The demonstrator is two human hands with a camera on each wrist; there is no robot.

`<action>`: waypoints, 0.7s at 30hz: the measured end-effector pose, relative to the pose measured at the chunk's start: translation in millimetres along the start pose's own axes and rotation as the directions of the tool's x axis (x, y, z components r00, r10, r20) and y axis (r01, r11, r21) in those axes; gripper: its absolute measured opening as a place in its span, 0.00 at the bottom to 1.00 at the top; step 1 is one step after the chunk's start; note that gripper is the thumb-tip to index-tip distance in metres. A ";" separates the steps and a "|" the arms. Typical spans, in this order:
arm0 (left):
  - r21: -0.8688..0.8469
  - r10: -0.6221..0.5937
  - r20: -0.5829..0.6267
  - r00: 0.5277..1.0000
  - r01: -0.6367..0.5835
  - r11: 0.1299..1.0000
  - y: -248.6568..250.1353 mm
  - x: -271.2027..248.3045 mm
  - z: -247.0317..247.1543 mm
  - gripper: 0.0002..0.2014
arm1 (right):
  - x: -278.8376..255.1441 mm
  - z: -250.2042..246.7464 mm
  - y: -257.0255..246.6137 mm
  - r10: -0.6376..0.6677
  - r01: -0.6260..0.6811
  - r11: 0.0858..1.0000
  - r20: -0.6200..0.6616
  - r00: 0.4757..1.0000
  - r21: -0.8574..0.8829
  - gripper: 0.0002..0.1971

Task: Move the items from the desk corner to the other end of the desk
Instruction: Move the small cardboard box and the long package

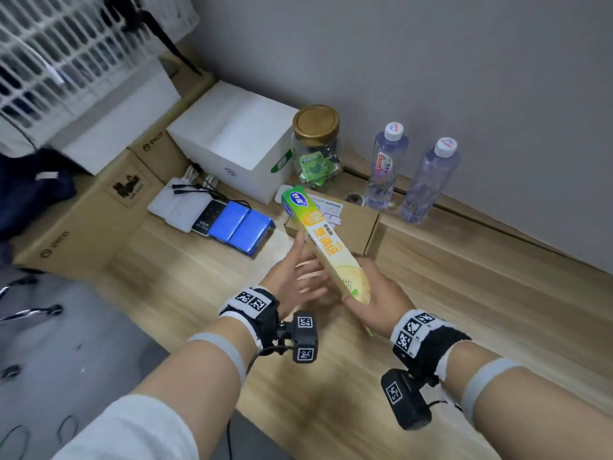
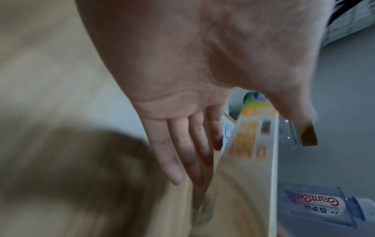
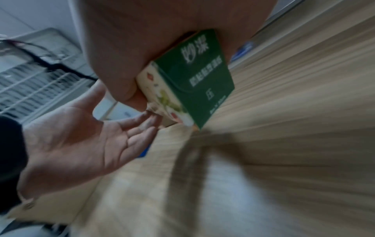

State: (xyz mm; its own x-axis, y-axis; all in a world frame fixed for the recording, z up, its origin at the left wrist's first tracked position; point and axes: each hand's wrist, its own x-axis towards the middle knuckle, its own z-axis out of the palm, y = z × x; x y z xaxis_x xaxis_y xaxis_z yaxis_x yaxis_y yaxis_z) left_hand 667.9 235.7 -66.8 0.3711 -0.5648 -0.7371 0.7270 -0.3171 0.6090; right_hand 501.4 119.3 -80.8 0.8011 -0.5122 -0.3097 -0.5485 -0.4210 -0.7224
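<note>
The right hand [image 1: 373, 293] grips the near end of a long wrap box [image 1: 323, 240] above the tabletop [image 1: 464, 293]; the left hand [image 1: 295, 277] lies beside it, fingers [image 2: 182, 152] straight and spread. Beyond sit a blue pack [image 1: 243, 232], brown carton [image 1: 351, 224], gold-lidded jar [image 1: 316, 144], white box [image 1: 232, 137] and two bottles [image 1: 386, 164] along the wall.

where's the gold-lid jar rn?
Head view: the gold-lid jar stands on the desk at the back by the wall, between the white box on its left and the two water bottles on its right.
</note>
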 end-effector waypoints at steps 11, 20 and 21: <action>-0.106 0.075 -0.305 0.950 -0.112 0.988 26.6 -33.9 -146.9 0.27 | 49.1 81.9 -92.9 -0.157 0.174 0.980 0.166 0.974 -0.097 0.42; -0.174 0.034 -0.408 0.912 -0.114 0.978 52.7 18.9 -252.5 0.21 | 54.9 131.7 -86.6 -0.013 0.019 0.998 0.105 0.994 -0.059 0.31; -0.168 0.037 -0.414 0.909 -0.117 0.979 55.6 25.1 -257.8 0.20 | 56.3 135.3 -87.4 -0.004 0.010 0.998 0.101 0.995 -0.059 0.30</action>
State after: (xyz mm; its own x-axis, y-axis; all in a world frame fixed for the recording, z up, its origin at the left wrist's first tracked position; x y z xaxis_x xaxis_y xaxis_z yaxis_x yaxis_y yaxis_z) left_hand 866.6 400.4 -127.0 0.6038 -0.2099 -0.7690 0.7656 -0.1160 0.6328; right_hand 626.8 228.5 -118.7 0.8235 -0.4320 -0.3676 -0.5534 -0.4693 -0.6881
